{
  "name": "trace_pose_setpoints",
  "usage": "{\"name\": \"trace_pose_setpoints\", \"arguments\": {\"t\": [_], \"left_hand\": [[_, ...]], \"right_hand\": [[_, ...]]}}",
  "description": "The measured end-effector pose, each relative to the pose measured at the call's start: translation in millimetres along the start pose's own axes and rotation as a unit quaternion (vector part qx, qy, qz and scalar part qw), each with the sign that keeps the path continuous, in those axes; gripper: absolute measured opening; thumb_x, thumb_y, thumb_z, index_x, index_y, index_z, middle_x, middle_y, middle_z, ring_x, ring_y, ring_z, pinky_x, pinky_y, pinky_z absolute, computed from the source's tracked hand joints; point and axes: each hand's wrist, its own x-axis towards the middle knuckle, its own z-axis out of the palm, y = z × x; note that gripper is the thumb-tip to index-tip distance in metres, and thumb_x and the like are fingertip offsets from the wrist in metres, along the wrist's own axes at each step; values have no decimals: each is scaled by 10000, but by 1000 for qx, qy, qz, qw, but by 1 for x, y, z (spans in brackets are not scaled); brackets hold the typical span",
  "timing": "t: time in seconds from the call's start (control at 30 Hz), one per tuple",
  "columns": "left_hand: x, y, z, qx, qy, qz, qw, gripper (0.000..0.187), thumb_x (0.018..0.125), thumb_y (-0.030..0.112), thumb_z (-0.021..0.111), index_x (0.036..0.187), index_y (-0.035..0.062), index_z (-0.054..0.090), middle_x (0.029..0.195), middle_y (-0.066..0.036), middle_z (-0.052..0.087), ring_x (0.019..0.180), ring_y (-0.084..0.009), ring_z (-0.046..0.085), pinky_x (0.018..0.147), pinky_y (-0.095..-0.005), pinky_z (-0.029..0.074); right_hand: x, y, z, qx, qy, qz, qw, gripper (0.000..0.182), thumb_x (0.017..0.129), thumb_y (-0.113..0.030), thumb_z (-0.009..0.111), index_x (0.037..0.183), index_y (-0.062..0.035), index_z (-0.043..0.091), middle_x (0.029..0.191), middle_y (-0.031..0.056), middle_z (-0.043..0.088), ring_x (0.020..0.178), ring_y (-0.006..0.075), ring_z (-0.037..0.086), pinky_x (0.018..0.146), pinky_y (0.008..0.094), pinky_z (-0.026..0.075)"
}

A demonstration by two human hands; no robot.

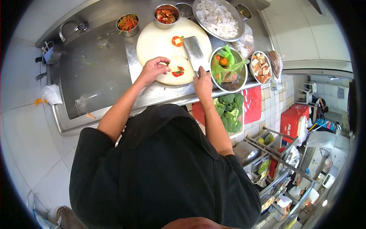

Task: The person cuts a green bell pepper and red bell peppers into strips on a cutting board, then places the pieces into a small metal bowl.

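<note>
My right hand (203, 82) grips the handle of a cleaver (195, 52), whose broad blade lies over the right side of the round white cutting board (152, 42). Over the board's left front, my left hand (154, 70) has its fingers curled together around a small dark bit that is too small to name. Just right of those fingertips lies a cut piece of red pepper (178, 71) with a green stem part. Farther back, beside the blade, sits a red pepper half (177, 41) with its pale core showing.
Behind the board stand bowls of sliced pepper strips (128, 23) and chopped red pieces (166, 16). A large bowl of white slices (217, 19) is at back right. A colander (238, 82) holds a green bag; broccoli (230, 110) sits below. A sink (95, 72) lies left.
</note>
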Motion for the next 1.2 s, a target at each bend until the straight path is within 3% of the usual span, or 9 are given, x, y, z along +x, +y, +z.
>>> {"name": "trace_pose_setpoints", "arguments": {"t": [0.07, 0.13, 0.23, 0.33, 0.57, 0.8, 1.0, 1.1, 1.2], "left_hand": [[-14, 12, -1, -78, -4, -1, 997, 291, 962, 61, 709, 1237, -19, 656, 1096, -58, 683, 1005, -121, 672, 856, -267, 554], [-21, 11, 1, 30, 30, 97, 994, 291, 945, 24, 713, 1228, -23, 661, 1131, -74, 674, 997, -122, 669, 874, -280, 562], [-31, 28, 10, 245, 56, 221, 942, 309, 876, -49, 726, 1180, -31, 673, 1176, -124, 657, 975, -175, 683, 887, -313, 568], [-41, 44, 21, 341, 57, 308, 886, 350, 830, -60, 728, 1174, -25, 669, 1161, -149, 664, 995, -266, 697, 881, -335, 565], [-63, 31, 15, 350, 86, 288, 887, 270, 874, -35, 729, 1143, -23, 714, 1092, -149, 711, 960, -288, 721, 857, -352, 588], [-78, 22, -2, 263, 109, 257, 924, 216, 917, 8, 723, 1127, -18, 764, 1051, -139, 760, 906, -226, 742, 819, -307, 592], [-90, 5, 1, 123, 155, 203, 959, 164, 967, 27, 681, 1090, -56, 752, 993, -128, 764, 867, -169, 737, 798, -284, 593], [-91, 4, 6, 90, 185, 156, 966, 141, 996, 66, 682, 1065, -41, 744, 952, -102, 763, 837, -131, 717, 757, -270, 587], [-88, 12, 5, 89, 220, 85, 968, 153, 995, 111, 703, 1012, -39, 727, 860, -70, 747, 735, -106, 688, 682, -255, 568]], "right_hand": [[13, 7, -1, 12, -9, -24, 1000, 489, 912, -189, 688, 1382, -69, 627, 1190, 238, 635, 1105, 433, 639, 944, 528, 513], [8, -9, -17, -62, 9, -51, 997, 408, 926, -243, 699, 1278, -38, 706, 1170, 254, 666, 1068, 406, 666, 937, 489, 526], [5, -49, -35, 121, -16, -56, 991, 433, 955, -315, 705, 1271, -20, 705, 1070, 255, 716, 969, 367, 709, 887, 443, 552], [-7, -92, -31, 376, -205, 7, 904, 422, 975, -341, 721, 1141, 46, 731, 850, 111, 737, 749, 165, 691, 627, 294, 538], [-8, -104, -18, 444, -338, 17, 830, 247, 1027, -184, 650, 992, 50, 723, 768, 70, 683, 636, 128, 642, 565, 272, 539], [-14, -101, -2, 595, -425, 121, 671, 173, 1023, -107, 650, 1043, 60, 689, 871, 81, 705, 701, 135, 671, 659, 296, 618], [-20, -104, 12, 590, -436, 110, 671, 163, 1025, -106, 648, 1034, 51, 693, 848, 75, 702, 697, 141, 678, 679, 309, 634], [-19, -110, 5, 526, -442, 97, 720, 189, 1017, -124, 665, 1030, 60, 707, 807, 69, 695, 682, 140, 675, 672, 293, 618], [-26, -132, 0, 401, -309, 20, 862, 239, 1009, -150, 681, 1092, 71, 718, 799, 74, 702, 676, 128, 671, 655, 269, 586]]}}
